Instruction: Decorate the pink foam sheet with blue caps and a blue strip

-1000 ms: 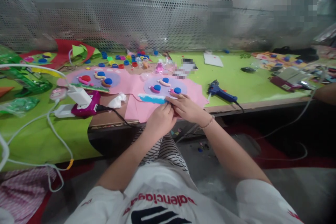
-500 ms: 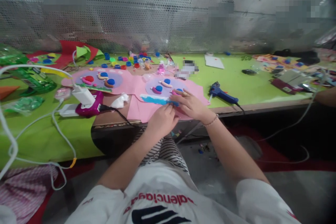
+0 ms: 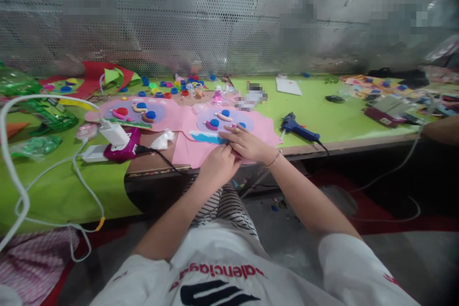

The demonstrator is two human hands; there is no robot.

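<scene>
Pink paper card (image 3: 267,126) lies at the table's front edge in the head view. On its pale purple oval are several small clay shapes topped with blue caps, among them a clay figure (image 3: 224,114). A blue and white clay strip (image 3: 204,137) runs along the oval's lower edge. Over the strip's right end, my right hand (image 3: 249,143) rests with fingers stretched out, partly covering one figure. Beside and partly beneath it, my left hand (image 3: 219,166) has its fingers bent together at the card's lower part; whatever is at their tips is hidden.
A similar pink card (image 3: 172,112) lies to the left. A blue glue gun (image 3: 299,126) rests on the right. Nearby at left are a purple power adapter (image 3: 125,146) with cables, crumpled white tissue (image 3: 163,139) and a green bottle (image 3: 50,110). Bottle caps (image 3: 174,91) are scattered behind.
My right hand has slid left and a little towards me along the strip, closer over my left hand. My left hand stays near the same spot. The view has shifted slightly.
</scene>
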